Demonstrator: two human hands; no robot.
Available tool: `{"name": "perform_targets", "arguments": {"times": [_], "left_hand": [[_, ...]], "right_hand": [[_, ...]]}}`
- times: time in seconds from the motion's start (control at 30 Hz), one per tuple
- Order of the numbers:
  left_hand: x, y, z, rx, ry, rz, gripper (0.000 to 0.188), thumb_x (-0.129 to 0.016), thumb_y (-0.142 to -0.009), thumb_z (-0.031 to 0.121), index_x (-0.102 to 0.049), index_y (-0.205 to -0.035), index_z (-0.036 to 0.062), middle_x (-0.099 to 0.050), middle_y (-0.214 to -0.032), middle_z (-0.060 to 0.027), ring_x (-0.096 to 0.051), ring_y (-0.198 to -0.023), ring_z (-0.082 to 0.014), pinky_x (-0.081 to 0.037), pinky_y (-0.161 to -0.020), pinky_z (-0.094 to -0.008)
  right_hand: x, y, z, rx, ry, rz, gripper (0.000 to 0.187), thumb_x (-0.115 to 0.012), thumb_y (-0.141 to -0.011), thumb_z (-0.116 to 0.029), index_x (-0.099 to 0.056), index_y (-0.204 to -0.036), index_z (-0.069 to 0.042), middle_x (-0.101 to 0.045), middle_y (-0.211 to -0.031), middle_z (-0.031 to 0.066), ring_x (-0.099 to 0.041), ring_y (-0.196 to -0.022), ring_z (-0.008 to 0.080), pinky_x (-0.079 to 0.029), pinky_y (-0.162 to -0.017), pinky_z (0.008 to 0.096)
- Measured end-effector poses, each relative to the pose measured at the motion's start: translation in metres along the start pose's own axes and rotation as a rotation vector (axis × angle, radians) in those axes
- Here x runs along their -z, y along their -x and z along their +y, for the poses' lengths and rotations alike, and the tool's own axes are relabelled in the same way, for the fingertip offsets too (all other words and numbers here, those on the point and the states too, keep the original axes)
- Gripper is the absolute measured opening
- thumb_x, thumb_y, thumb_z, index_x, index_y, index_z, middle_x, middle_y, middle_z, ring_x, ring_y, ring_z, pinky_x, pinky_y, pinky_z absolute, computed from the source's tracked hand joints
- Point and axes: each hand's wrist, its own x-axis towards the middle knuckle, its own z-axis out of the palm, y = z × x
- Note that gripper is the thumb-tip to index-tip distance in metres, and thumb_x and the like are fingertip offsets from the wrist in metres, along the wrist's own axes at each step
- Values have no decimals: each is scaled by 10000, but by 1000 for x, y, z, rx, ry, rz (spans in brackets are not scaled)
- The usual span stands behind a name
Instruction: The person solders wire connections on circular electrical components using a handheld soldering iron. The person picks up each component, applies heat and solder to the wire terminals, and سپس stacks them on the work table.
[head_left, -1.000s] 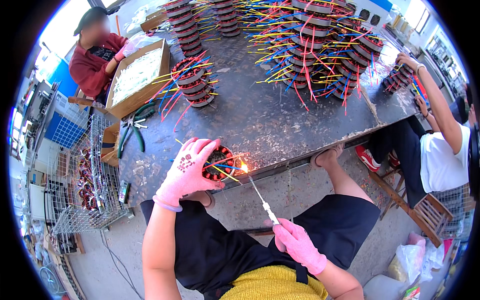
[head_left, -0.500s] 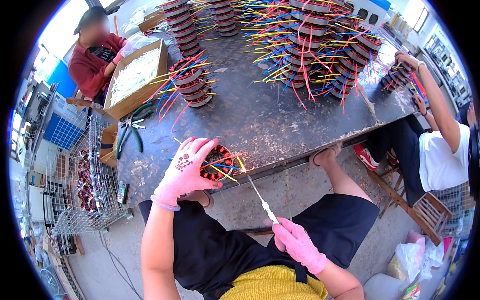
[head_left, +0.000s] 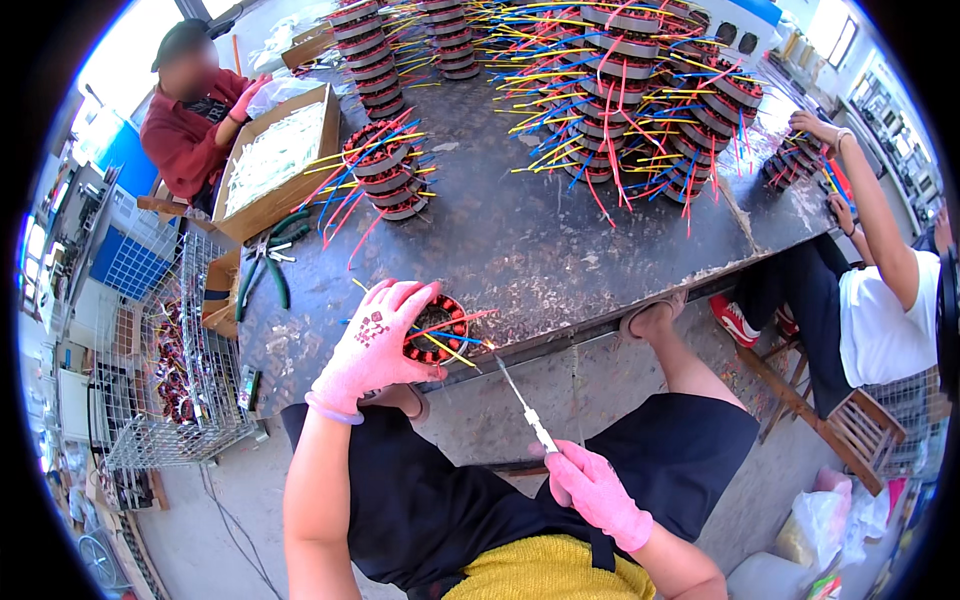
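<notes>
Near the table's front edge, my left hand (head_left: pixel 375 340), in a pink glove, is closed round a motor stator (head_left: pixel 458 312). This ring has a dark body and red windings, with red, blue and yellow wires sticking out to the right. My gloved right hand (head_left: pixel 598 492) is closed on the white handle of a thin metal-shafted tool (head_left: pixel 541 431), held slanting up and left. A small orange glow shows at the wire ends by its tip; whether the tip touches them I cannot tell. The fingers of my left hand partly cover the stator.
Stacked stators (head_left: pixel 388 180) with loose wires stand on the dark table (head_left: pixel 480 225). Green-handled pliers (head_left: pixel 272 268) lie beside a cardboard box (head_left: pixel 232 222) of white pieces. A wire basket (head_left: pixel 170 445) is at left. Two people sit at the table's far left and right.
The tool's tip and the wires remain close together, while the glow has become smaller. The yellow wire end that pointed up by the tip no longer shows there. My hands have barely moved.
</notes>
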Motion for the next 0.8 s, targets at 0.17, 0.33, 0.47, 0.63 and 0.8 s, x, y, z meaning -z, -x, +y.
{"name": "perform_targets", "arguments": {"times": [0.17, 0.33, 0.47, 0.63, 0.8], "left_hand": [[3, 1, 4, 18, 9, -19, 1016, -902, -522, 356, -479, -1399, 68, -521, -1311, -158, -447, -1282, -388, -349, -1116, -475], [0, 0, 3, 19, 0, -15, 1023, -903, -515, 338, -477, -1402, 62, -514, -1328, -162, -442, -1285, -392, -344, -1120, -481], [0, 0, 3, 23, -11, -17, 1026, -904, -506, 319, -476, -1398, 45, -515, -1326, -165, -450, -1278, -383, -338, -1125, -473], [0, -1, 4, 25, -3, -23, 1021, -902, -504, 311, -479, -1390, 33, -518, -1323, -167, -462, -1267, -373, -340, -1120, -463], [2, -2, 6, 36, -6, -34, 1015, -899, -507, 310, -481, -1390, 34, -519, -1323, -169, -462, -1267, -374, -341, -1119, -464]], "right_hand": [[-3, 1, -2, 6, -28, 4, 343, -484, -1038, -241, -577, -1272, -7, -476, -665, -30, -436, -585, 54, -374, -552, 233], [-1, 1, 1, 13, -1, 3, 346, -463, -1045, -246, -579, -1263, -4, -467, -650, -28, -431, -575, 58, -369, -541, 240], [-1, 2, -7, 5, 54, -2, 343, -459, -1045, -241, -581, -1260, -4, -459, -646, -28, -425, -571, 58, -362, -537, 240], [-2, 0, -1, 16, -4, 9, 342, -462, -1042, -238, -580, -1259, -1, -457, -646, -28, -423, -567, 62, -360, -537, 242], [-2, 0, -6, 28, 70, -1, 334, -460, -1043, -228, -581, -1255, 0, -459, -649, -34, -423, -569, 54, -353, -532, 240]]}}
